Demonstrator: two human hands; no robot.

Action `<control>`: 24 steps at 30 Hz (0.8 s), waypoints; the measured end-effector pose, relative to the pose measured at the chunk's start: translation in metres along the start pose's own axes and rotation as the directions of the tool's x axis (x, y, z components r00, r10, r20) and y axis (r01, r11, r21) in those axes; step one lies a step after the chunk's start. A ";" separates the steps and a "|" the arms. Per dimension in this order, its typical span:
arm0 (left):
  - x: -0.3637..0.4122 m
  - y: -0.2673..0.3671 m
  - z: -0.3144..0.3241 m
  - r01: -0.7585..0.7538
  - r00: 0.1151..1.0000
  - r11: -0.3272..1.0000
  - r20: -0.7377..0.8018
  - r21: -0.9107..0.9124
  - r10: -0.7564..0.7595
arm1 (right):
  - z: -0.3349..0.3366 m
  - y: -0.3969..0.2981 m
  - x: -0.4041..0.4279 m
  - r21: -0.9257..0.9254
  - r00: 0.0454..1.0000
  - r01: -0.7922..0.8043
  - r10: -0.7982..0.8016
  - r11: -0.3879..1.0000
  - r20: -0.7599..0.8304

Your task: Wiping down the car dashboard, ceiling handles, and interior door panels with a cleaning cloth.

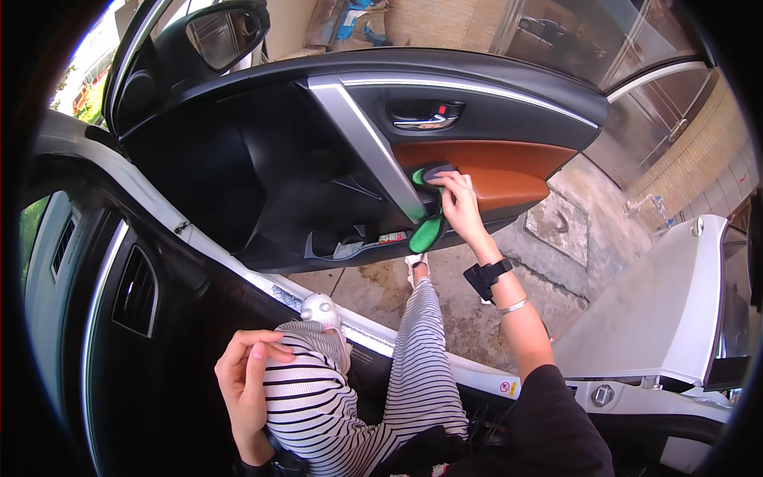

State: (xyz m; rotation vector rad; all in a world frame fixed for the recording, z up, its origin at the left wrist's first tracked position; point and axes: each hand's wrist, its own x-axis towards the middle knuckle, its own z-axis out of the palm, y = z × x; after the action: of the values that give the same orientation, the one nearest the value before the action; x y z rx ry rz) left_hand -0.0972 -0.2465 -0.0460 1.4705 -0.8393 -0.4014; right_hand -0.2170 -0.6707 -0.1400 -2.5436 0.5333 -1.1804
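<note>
My right hand [456, 200] grips a green and grey cloth [427, 234] against the inner panel of an open car door. The cloth's lower end hangs over the door pocket, and its darker part is bunched under my fingers. Beside it runs the silver trim strip [372, 143], with the brown armrest panel [506, 179] just to the right. Higher on the door is the chrome inner handle [430, 122]. My left hand [247, 372] lies relaxed at the knee of my striped trousers [310, 378], holding nothing.
Papers and a small packet [392, 237] sit in the door pocket [334, 253]. A side mirror [220, 36] is at the upper left. The white door sill [369, 340] crosses beneath my legs. Another open white door [650, 310] stands at the right, over the concrete ground [471, 325].
</note>
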 end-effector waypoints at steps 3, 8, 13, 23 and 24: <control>0.003 -0.003 -0.003 -0.003 1.000 1.000 -0.009 -0.011 0.003 | 0.010 0.002 0.003 -0.097 0.988 -0.086 0.072 0.992 -0.137; 0.001 -0.004 -0.009 0.005 1.000 1.000 -0.023 0.009 -0.005 | 0.033 -0.044 -0.006 0.043 0.989 -0.084 0.089 0.996 -0.115; 0.002 -0.005 -0.009 0.005 1.000 1.000 -0.016 -0.001 -0.006 | 0.031 -0.035 -0.021 0.735 0.915 -0.308 0.400 0.604 0.054; 0.004 -0.004 -0.001 0.012 1.000 1.000 0.006 0.000 -0.012 | 0.056 -0.160 0.090 -0.039 0.841 0.499 -0.495 0.865 -0.217; 0.003 -0.003 0.000 0.022 1.000 1.000 -0.001 -0.002 -0.022 | 0.060 -0.161 0.104 -0.166 0.812 0.532 -0.556 0.830 -0.178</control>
State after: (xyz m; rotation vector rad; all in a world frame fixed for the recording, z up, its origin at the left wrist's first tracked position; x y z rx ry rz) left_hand -0.0945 -0.2494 -0.0481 1.4788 -0.8223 -0.4178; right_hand -0.0746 -0.5668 -0.0429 -2.7698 -0.1260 -1.6771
